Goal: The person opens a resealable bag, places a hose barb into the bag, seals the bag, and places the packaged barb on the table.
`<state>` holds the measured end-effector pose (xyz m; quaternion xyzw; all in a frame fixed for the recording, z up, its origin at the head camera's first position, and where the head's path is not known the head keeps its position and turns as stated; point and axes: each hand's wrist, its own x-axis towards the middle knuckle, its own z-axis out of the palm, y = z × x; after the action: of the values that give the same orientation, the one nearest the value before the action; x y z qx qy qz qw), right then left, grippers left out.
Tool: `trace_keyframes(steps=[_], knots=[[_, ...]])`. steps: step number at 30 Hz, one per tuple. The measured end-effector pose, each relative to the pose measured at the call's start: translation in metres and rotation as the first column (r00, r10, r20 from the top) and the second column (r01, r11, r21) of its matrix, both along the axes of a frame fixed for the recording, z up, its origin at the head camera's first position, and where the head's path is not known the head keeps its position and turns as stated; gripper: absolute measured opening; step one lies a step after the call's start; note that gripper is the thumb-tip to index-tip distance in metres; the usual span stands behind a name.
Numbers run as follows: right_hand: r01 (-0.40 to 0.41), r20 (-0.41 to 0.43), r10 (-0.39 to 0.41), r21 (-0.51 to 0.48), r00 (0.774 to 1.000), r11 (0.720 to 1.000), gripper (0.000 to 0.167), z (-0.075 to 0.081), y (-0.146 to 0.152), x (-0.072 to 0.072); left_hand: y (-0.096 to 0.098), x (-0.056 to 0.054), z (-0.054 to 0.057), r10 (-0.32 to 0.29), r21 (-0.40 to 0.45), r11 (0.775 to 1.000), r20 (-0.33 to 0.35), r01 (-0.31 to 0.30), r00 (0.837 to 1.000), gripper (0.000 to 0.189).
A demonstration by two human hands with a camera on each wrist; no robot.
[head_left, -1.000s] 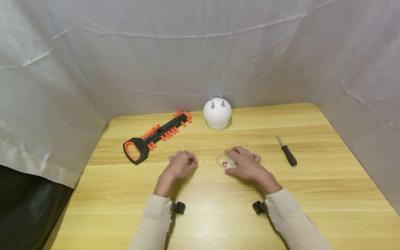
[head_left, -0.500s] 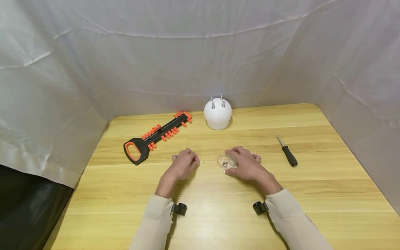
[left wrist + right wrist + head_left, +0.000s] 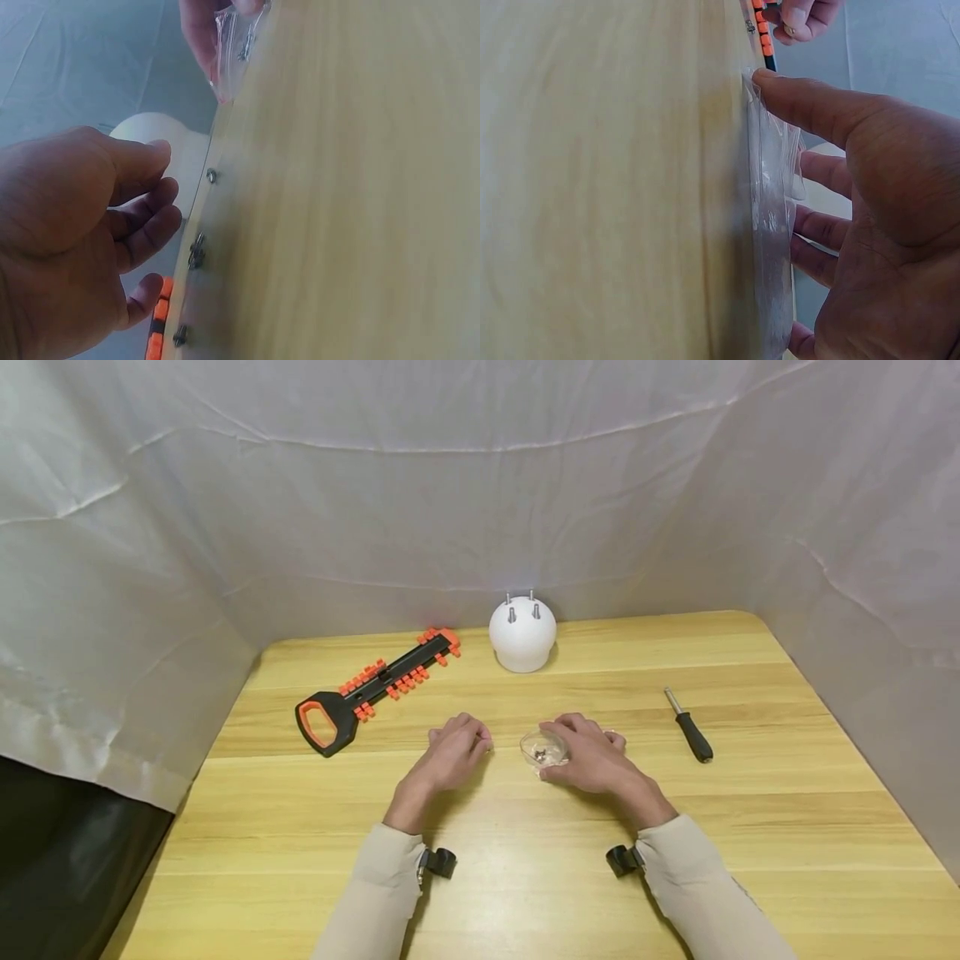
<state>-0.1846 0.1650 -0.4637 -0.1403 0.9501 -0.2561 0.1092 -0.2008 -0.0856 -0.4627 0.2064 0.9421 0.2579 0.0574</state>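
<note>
My right hand [image 3: 592,756] holds a small clear plastic zip bag [image 3: 769,217] by its edges, thumb on one side and fingers on the other. A few dark metal screws [image 3: 540,752] show inside the bag. Left of the bag, my left hand [image 3: 453,752] is low over the table with thumb and forefinger together. In the right wrist view, a tiny shiny piece, seemingly a screw [image 3: 790,30], is at those fingertips. Several loose screws [image 3: 196,251] lie in a row on the table beside the left hand, mostly hidden from the head view.
A black and orange handled tool [image 3: 375,681] lies at the left. Behind the hands stands a white rounded object [image 3: 522,639] with metal pegs on top. At the right lies a black-handled screwdriver [image 3: 690,728]. Grey curtains [image 3: 480,510] surround the wooden table [image 3: 517,893].
My left hand has moved slightly right, toward the bag, and now covers the spot where a tiny piece showed on the table. The right hand and bag have stayed put.
</note>
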Motion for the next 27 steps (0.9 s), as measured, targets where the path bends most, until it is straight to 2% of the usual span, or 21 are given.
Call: trace_keyframes(steps=[6,18,27], knots=[[0.008,-0.012,-0.008,-0.004,1.0,1.0,0.078,-0.001,-0.001,0.0,0.011,-0.003,0.001,-0.018,0.016,1.0,0.001,0.018,1.0,0.014],[0.013,-0.017,-0.013,0.008,1.0,1.0,0.078,-0.002,-0.001,-0.001,0.036,-0.006,0.0,-0.08,-0.014,0.997,-0.005,0.08,0.997,0.016],[0.018,-0.016,-0.017,0.011,1.0,1.0,0.078,-0.002,-0.002,0.0,0.05,-0.006,0.0,-0.08,-0.022,0.997,0.007,0.08,0.997,0.016]])
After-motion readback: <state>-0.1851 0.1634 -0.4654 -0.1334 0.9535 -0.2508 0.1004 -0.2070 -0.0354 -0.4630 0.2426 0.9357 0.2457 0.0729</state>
